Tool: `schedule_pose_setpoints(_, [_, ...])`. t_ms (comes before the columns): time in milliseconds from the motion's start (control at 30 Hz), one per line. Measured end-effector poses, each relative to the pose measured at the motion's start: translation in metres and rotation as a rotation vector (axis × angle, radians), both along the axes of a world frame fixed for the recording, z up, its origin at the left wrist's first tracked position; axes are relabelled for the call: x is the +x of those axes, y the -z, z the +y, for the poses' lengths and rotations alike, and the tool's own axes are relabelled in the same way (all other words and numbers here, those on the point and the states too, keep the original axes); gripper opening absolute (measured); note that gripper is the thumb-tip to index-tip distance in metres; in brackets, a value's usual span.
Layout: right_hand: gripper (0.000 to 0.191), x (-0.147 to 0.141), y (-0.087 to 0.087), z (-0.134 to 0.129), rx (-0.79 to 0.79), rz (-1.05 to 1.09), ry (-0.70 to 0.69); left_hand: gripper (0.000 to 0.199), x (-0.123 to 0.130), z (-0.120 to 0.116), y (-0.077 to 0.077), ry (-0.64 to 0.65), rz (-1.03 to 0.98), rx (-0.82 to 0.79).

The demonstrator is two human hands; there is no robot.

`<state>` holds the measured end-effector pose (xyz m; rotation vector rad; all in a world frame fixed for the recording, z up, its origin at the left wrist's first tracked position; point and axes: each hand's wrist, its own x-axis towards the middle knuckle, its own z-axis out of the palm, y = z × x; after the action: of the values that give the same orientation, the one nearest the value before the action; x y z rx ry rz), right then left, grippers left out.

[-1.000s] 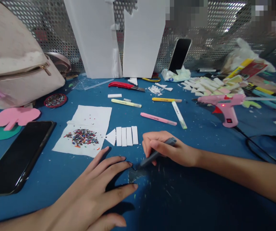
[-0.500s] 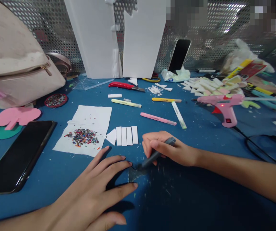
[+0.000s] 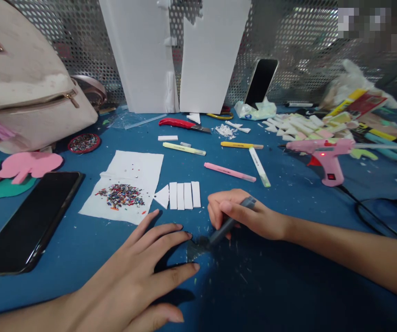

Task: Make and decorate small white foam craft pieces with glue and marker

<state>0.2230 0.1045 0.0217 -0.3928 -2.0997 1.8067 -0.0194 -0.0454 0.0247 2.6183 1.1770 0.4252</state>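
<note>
My right hand point(image 3: 241, 214) grips a dark grey marker point(image 3: 224, 230), tip down and slanting left. The tip meets a small dark patch point(image 3: 198, 249) on the blue table; whether it is a thin piece or a mark I cannot tell. My left hand point(image 3: 150, 267) lies spread beside it, fingertips at the patch's left edge, holding nothing. Just beyond them is a row of several white strips point(image 3: 184, 196) with a white triangle point(image 3: 162, 197) at its left end. A white paper sheet point(image 3: 139, 163) carries a heap of mixed beads point(image 3: 122, 196).
Highlighters in pink point(image 3: 229, 172), yellow point(image 3: 184, 148), orange point(image 3: 241, 145) and white point(image 3: 259, 167) lie beyond my hands. A red cutter knife point(image 3: 175, 122) is behind them. A pink glue gun point(image 3: 322, 154) with its light on stands right, a black phone point(image 3: 32, 221) left.
The marker tip has shifted slightly over the dark patch, which looks darker around it. My left hand keeps its place. The whole view has moved slightly.
</note>
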Motion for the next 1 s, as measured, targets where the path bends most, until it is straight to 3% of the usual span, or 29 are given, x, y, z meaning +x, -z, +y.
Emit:
schedule_pose_setpoints(867, [0.049, 0.0006, 0.0016, 0.001, 0.012, -0.025, 0.036, 0.047, 0.0005, 0.0006, -0.0014, -0.008, -0.032, -0.003])
schedule_pose_setpoints(1000, [0.053, 0.0009, 0.0013, 0.0011, -0.023, -0.015, -0.011, 0.048, 0.0006, 0.0003, -0.0007, -0.007, -0.031, -0.009])
